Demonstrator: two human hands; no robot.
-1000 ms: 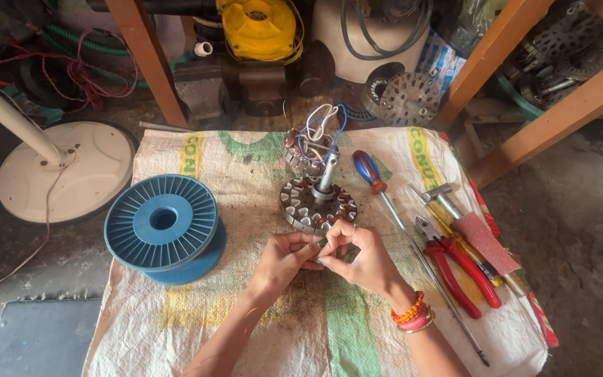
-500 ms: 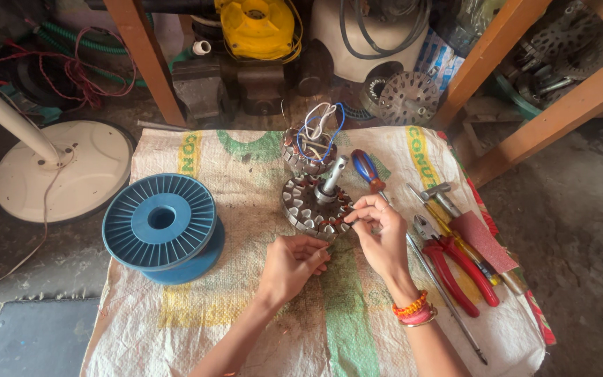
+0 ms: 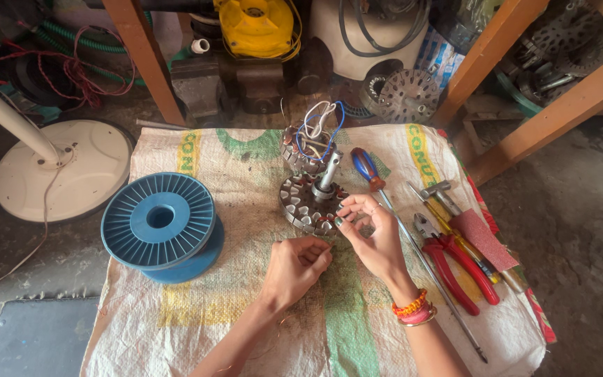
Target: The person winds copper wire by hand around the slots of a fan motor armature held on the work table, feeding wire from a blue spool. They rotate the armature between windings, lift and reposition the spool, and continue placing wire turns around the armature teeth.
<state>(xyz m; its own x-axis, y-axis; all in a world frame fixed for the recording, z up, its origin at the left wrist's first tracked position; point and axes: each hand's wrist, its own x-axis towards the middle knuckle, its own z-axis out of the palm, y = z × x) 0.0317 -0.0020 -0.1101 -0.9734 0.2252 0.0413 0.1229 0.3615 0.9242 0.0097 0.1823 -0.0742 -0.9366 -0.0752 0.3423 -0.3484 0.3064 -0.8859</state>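
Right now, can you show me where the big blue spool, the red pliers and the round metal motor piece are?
blue spool [image 3: 160, 218], head view, on its ribbed top face.
red pliers [image 3: 459, 268], head view, on a red handle.
round metal motor piece [image 3: 304, 204], head view, on its slotted ring, left of the shaft.

We have a single view, from a camera worn on the head, looking steeply down and a little forward over a woven sack [image 3: 259, 328] spread on the floor; we sit close, so the forearms enter from the bottom edge and the left hand [image 3: 296, 269] and right hand [image 3: 371, 234] fall near the middle of the frame. The top edge reaches only as far as the wooden legs [image 3: 141, 59] and clutter beyond the sack; no second view shares the scene.
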